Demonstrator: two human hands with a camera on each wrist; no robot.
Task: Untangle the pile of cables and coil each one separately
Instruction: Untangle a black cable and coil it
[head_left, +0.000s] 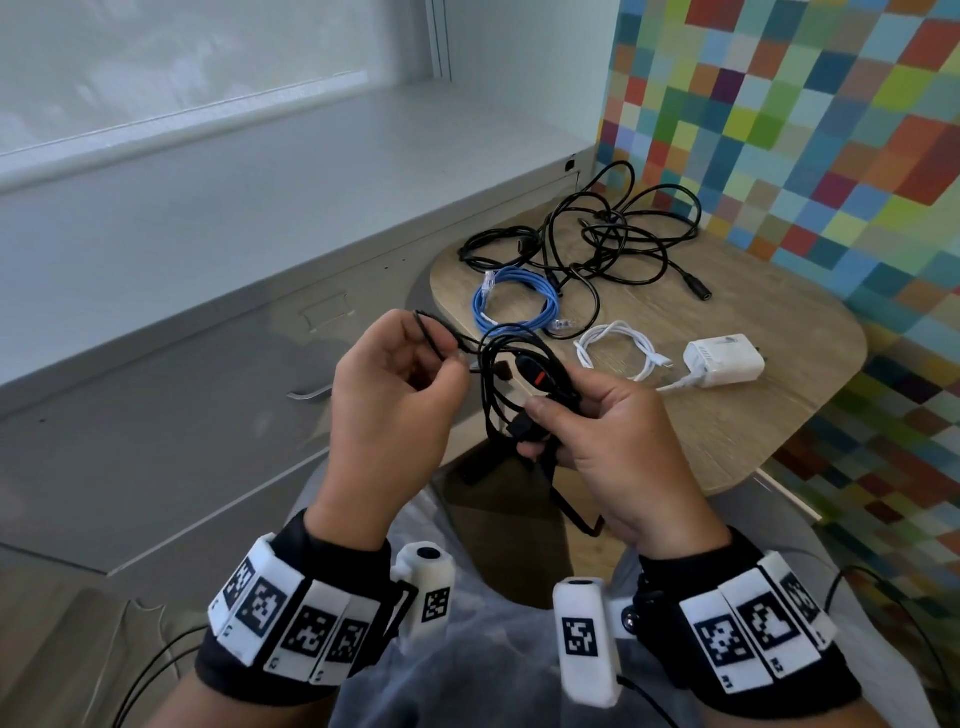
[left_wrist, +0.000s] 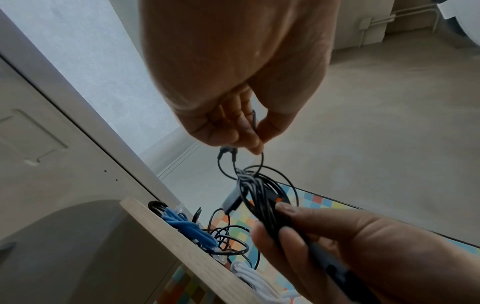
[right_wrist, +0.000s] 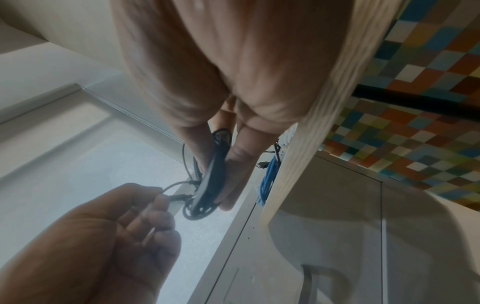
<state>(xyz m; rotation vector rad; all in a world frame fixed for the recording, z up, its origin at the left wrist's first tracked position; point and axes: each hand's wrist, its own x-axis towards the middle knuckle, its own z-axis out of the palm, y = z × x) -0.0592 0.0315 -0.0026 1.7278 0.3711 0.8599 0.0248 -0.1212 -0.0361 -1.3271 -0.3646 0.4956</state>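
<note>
Right hand (head_left: 618, 441) clamps black cable coil (head_left: 519, 384), held above lap. Left hand (head_left: 395, 395) pinches its loose tail (head_left: 431, 332). Wrap tail snugly round bundle. Beyond hands: tangled pile (head_left: 597, 239) on worktop (head_left: 753, 415).

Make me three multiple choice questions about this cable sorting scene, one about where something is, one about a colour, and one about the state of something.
1. Where does the white charger lie?
A. on the wooden table
B. on the windowsill
C. in the left hand

2. What colour is the coiled network cable?
A. red
B. blue
C. yellow

3. What state is the black cable pile at the table's far side in?
A. neatly coiled
B. tangled
C. held up by the right hand

Answers:
1 A, it rests on the wood beside the white cable.
2 B, its loops are blue.
3 B, its loops cross loosely on the table.
</note>
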